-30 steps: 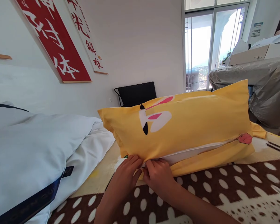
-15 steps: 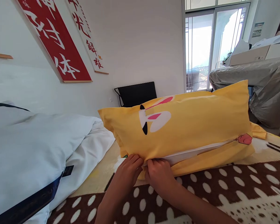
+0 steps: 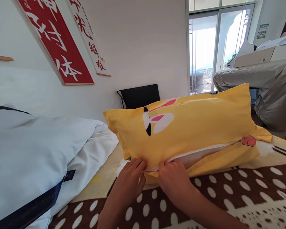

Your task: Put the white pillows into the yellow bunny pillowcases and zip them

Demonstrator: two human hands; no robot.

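Note:
A yellow pillowcase (image 3: 205,121) with a rabbit print and a pillow inside stands on its long side in front of me. Along its lower front runs a white zipper (image 3: 205,149), gaping from my right hand toward the pink patch at the far right; white shows inside. My left hand (image 3: 133,175) is closed on the pillowcase's edge near its lower left corner. Just right of it, my right hand (image 3: 173,178) pinches the zipper, its fingertips partly hiding the slider. Between the two hands a short stretch of zipper lies closed.
White bedding (image 3: 38,146) with a dark blue band is heaped at the left. Beneath lies a brown blanket with white spots (image 3: 145,210). Behind stand a black chair (image 3: 140,95) and a plastic-covered piece of furniture (image 3: 271,86) bearing an open cardboard box (image 3: 255,57).
My right hand has slid to the right along the zipper, away from my left hand, exposing a closed stretch between them. The pillowcase's upper right corner has sagged slightly. My left hand stays nearly in place.

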